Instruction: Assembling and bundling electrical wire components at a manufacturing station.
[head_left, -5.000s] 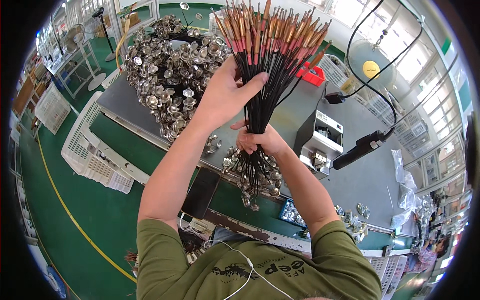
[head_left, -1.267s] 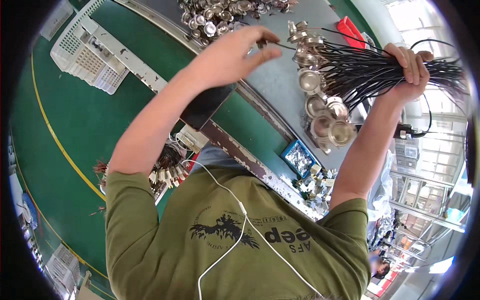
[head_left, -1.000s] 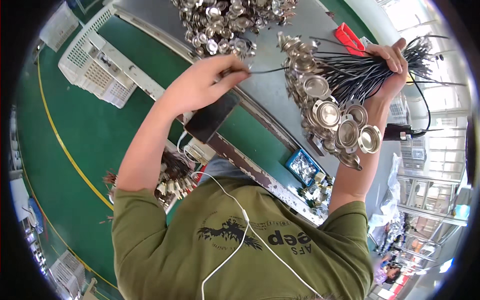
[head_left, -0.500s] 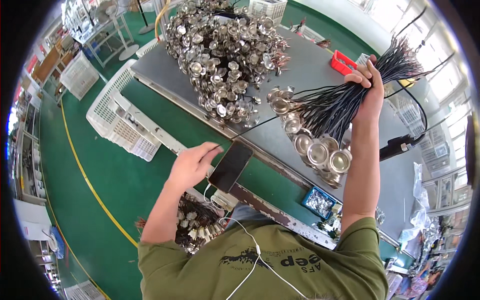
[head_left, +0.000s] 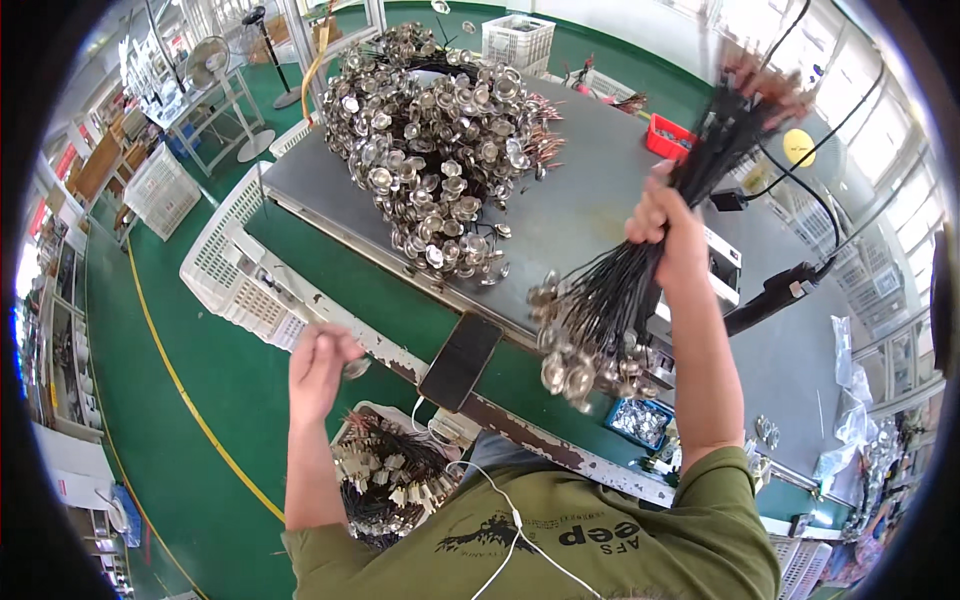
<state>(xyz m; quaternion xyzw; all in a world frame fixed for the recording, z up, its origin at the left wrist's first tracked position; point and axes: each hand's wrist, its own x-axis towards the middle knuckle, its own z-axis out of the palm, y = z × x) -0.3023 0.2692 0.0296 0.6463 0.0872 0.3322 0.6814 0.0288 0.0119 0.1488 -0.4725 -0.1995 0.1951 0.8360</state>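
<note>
My right hand (head_left: 668, 225) is closed round a thick bundle of black wires (head_left: 612, 290) above the grey table. Reddish wire ends (head_left: 760, 85) fan out above the fist, blurred. Round silvery metal caps (head_left: 570, 375) hang from the bundle's lower end. My left hand (head_left: 325, 362), fingers curled together, is over the table's near left rail. By its fingertips shows one round metal cap (head_left: 356, 368), smeared by motion; its wire is hidden. A large heap of similar capped wires (head_left: 435, 150) lies on the far left of the table.
A black phone (head_left: 461, 362) with a white cable lies on the near rail. Below it stands a basket of wired parts (head_left: 390, 470). A red bin (head_left: 668, 137) and a blue tray of small metal parts (head_left: 640, 422) are nearby. A white crate (head_left: 228, 270) hangs beside the rail.
My left hand has moved left, away from the phone, with a metal cap now at its fingers. My right hand has shifted left with the bundle, which now stands more upright.
</note>
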